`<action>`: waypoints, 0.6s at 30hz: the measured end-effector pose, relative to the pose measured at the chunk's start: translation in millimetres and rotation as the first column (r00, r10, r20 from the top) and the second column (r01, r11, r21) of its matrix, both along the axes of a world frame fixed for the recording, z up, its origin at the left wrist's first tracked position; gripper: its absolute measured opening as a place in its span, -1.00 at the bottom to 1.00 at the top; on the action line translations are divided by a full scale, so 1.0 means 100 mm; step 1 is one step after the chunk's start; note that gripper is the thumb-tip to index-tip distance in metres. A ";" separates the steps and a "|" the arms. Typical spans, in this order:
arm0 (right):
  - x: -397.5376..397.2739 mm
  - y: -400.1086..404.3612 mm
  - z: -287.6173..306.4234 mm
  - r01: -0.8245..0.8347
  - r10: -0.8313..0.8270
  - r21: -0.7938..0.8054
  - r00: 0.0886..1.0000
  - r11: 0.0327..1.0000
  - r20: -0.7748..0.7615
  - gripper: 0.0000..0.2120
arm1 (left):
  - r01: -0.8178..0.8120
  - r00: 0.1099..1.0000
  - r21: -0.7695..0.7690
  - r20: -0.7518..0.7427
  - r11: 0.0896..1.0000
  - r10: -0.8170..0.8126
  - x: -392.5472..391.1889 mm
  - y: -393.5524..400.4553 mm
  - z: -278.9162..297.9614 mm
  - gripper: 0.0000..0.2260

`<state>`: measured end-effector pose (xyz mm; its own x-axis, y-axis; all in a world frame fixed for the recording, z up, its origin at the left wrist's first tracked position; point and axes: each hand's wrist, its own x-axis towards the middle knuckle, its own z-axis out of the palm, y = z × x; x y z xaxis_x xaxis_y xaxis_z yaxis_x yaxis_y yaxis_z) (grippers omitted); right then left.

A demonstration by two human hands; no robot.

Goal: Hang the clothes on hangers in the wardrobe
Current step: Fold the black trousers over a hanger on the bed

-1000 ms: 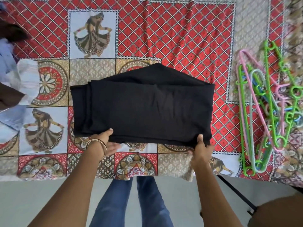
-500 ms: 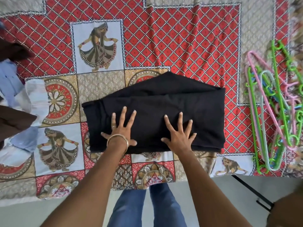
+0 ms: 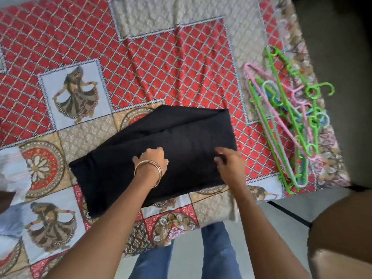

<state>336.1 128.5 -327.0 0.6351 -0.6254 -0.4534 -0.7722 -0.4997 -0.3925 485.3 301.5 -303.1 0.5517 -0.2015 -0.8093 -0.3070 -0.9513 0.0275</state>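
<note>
**On the bedspread: both hands on the folded black garment**

Over the near half of the patterned bedspread (image 3: 165,63) your two hands are resting on top of the folded black garment (image 3: 193,137). Your left hand (image 3: 151,161) is sitting near the middle of the cloth with its fingers curled under, knuckles up; whether they are pinching any fabric is hidden beneath the hand, so I cannot tell. A thin gold bangle (image 3: 148,172) is circling that wrist. Your right hand (image 3: 229,162) is lying toward the garment's right end, its fingers bent loosely and its fingertips (image 3: 219,151) touching the cloth, with no fold visibly gathered in them.

Moving outward, the garment is lying flat as a long folded rectangle. Its long axis is running slantwise, from the lower left near you up to the right, away from you. The right end is looking squared off, while a second layer is showing along the far edge as a sloping fold. The near long edge is sitting close to the bed's edge, above your blue jeans (image 3: 217,256).

Well apart to the right, a tangled heap of plastic hangers (image 3: 291,121), green, pink and pale blue, is lying on the spread, their long sides running roughly away from you. At the left edge, pale clothes (image 3: 12,172) are showing, blurred.
</note>
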 end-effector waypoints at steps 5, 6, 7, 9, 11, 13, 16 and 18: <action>-0.34 -1.00 0.24 0.451 -0.409 -0.163 0.881 0.878 0.236 -0.79 | -0.262 0.962 -0.292 -0.153 0.920 0.226 -0.06 -0.65 -0.01 -0.66; -0.48 -1.25 0.28 0.494 -0.448 -0.173 0.859 0.852 0.248 -0.79 | -0.283 0.957 -0.314 -0.160 0.906 0.243 -0.16 -0.87 -0.01 -0.68; -0.57 -1.40 0.32 0.533 -0.480 -0.178 0.834 0.827 0.271 -0.80 | -0.302 0.952 -0.334 -0.161 0.893 0.262 -0.23 -1.02 0.00 -0.70; -0.74 -1.71 0.31 0.602 -0.530 -0.192 0.785 0.775 0.321 -0.84 | -0.330 0.943 -0.358 -0.159 0.873 0.291 -0.42 -1.30 0.00 -0.74; -0.81 -1.89 0.25 0.603 -0.537 -0.264 0.794 0.753 0.285 -0.83 | -0.354 0.935 -0.371 -0.137 0.859 0.326 -0.59 -1.45 -0.03 -0.76; -0.85 -2.31 0.23 0.622 -0.592 -0.298 0.782 0.724 0.195 -0.70 | -0.357 0.933 -0.424 -0.113 0.832 0.343 -0.74 -1.91 -0.07 -0.79; -0.74 -2.58 0.21 0.676 -0.697 -0.260 0.717 0.690 0.016 -0.58 | -0.385 0.918 -0.472 -0.108 0.793 0.381 -0.80 -2.23 -0.07 -0.82; -0.75 -2.78 0.17 0.726 -0.753 -0.223 0.653 0.651 -0.073 -0.68 | -0.396 0.909 -0.491 -0.092 0.776 0.406 -0.86 -2.48 -0.09 -0.83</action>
